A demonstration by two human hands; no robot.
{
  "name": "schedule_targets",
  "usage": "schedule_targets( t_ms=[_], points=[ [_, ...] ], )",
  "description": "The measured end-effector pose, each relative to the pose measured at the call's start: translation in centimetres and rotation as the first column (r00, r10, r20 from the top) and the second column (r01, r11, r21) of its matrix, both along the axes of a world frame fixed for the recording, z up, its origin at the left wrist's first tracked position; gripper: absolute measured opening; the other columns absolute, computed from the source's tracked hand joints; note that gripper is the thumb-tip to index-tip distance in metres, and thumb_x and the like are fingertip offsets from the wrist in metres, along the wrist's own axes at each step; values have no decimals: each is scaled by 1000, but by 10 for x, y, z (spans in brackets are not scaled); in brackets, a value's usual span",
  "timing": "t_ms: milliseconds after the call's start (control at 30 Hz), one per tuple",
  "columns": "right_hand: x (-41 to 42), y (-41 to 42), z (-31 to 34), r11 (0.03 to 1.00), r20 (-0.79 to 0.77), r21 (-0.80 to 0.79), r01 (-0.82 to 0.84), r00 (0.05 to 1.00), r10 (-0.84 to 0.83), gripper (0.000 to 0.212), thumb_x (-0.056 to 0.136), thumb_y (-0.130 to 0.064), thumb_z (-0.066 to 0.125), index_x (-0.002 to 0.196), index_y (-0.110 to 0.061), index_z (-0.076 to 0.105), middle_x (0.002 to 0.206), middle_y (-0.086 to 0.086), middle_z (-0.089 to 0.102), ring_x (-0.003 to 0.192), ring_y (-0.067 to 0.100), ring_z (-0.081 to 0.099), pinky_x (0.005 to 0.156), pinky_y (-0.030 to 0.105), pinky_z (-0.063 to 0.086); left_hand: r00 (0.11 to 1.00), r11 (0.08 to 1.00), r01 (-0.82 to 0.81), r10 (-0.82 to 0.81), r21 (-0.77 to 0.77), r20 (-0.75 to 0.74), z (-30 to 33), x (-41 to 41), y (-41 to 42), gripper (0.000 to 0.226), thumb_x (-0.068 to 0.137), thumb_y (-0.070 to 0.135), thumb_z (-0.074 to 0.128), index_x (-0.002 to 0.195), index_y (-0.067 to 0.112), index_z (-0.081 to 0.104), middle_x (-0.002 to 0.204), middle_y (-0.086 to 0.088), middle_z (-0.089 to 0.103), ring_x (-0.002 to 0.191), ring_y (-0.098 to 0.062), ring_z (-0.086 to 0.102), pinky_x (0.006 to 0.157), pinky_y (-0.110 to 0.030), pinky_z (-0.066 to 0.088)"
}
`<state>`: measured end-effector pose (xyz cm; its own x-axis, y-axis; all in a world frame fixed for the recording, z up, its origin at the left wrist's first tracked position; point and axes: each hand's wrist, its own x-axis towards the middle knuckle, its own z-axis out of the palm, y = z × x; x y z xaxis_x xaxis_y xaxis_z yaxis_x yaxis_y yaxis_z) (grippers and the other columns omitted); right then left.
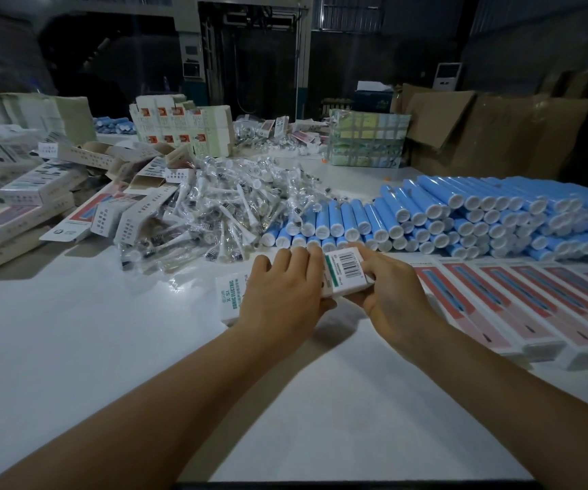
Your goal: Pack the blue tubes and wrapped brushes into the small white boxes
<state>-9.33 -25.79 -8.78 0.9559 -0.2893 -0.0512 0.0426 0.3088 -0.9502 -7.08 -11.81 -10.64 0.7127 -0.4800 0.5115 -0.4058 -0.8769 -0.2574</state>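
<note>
A small white box [345,268] with a barcode and green lettering lies across the middle of the white table [108,330]. My left hand [281,295] grips its middle from above, fingers curled over the far side. My right hand [387,291] holds the box's right end, thumb on the barcode face. Behind the box lies a long stack of blue tubes [462,213] with white caps. Left of the tubes is a heap of wrapped brushes [228,210] in clear plastic.
A row of closed pink-and-white boxes [518,305] lines the table on the right. Flat and folded white cartons [38,196] pile up on the left. More cartons [183,125], a taped bundle [366,139] and brown cardboard [497,129] stand at the back.
</note>
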Motion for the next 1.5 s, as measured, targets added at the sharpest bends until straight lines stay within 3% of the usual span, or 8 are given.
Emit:
schedule_targets(
  t_ms=[233, 433, 700, 933, 1200, 1267, 1367, 1500],
  points=[
    [3, 6, -16, 920, 104, -384, 76, 994, -39, 41, 99, -13, 43, 139, -23, 48, 99, -11, 63, 86, 7, 66, 61, 14, 53, 1000, 997, 15, -15, -69, 0, -1, 0, -1, 76, 89, 62, 45, 140, 6, 37, 123, -8, 55, 104, -24, 53, 83, -37, 41],
    [6, 3, -20, 886, 118, -439, 147, 987, -106, 23, 97, -25, 53, 115, -25, 66, 90, -12, 69, 82, 6, 67, 70, 19, 56, 999, 986, -21, 14, -165, -46, 1, 5, -3, 73, 89, 62, 44, 140, 11, 33, 133, -6, 48, 115, -24, 48, 87, -36, 37],
    [-2, 7, -24, 650, 271, -718, 251, 960, -71, 35, 99, -31, 46, 125, -16, 62, 100, -10, 63, 78, -5, 59, 57, 1, 43, 999, 987, -32, 27, -159, -37, 1, 6, -1, 74, 90, 63, 39, 141, 11, 29, 135, -5, 45, 118, -23, 45, 89, -35, 35],
    [5, 7, -18, 854, 161, -519, 24, 984, 71, 49, 98, -20, 49, 145, -25, 38, 120, -3, 60, 102, 12, 63, 84, 31, 57, 999, 991, -20, 15, -135, -38, 3, 7, 2, 83, 87, 70, 21, 143, 10, 27, 133, -5, 46, 117, -23, 45, 89, -35, 35],
    [6, 4, -15, 861, 147, -501, -86, 972, 183, 46, 100, -29, 43, 143, -42, 29, 107, -19, 61, 90, -3, 64, 73, 25, 55, 986, 956, -13, -36, -293, -164, 14, 15, 4, 71, 88, 65, 40, 139, 16, 32, 125, -2, 49, 111, -24, 49, 79, -36, 38],
    [5, 2, -13, 858, 194, -511, -57, 964, 179, 43, 100, -33, 41, 136, -49, 25, 112, -16, 59, 96, 3, 62, 78, 29, 53, 951, 849, 27, -185, -527, -248, 29, 18, 12, 59, 87, 63, 44, 127, 19, 43, 109, 2, 54, 95, -21, 56, 68, -32, 39],
    [2, 3, -9, 825, 264, -565, 23, 952, 153, 44, 95, -42, 48, 135, -49, 30, 96, -23, 58, 85, 2, 59, 70, 25, 51, 806, 384, -51, -529, -922, -265, 45, 17, 22, 33, 89, 60, 43, 96, 32, 58, 84, 13, 65, 76, -11, 63, 57, -26, 41],
    [-6, 15, -3, 776, 280, -631, -8, 930, 237, 61, 82, -60, 54, 137, -47, 30, 88, -15, 56, 71, -8, 60, 56, 9, 46, 410, -110, -653, -883, -749, -229, 49, 13, 21, 59, 84, 70, 34, 108, 22, 60, 79, -4, 75, 70, -20, 72, 50, -30, 55]
  ],
)
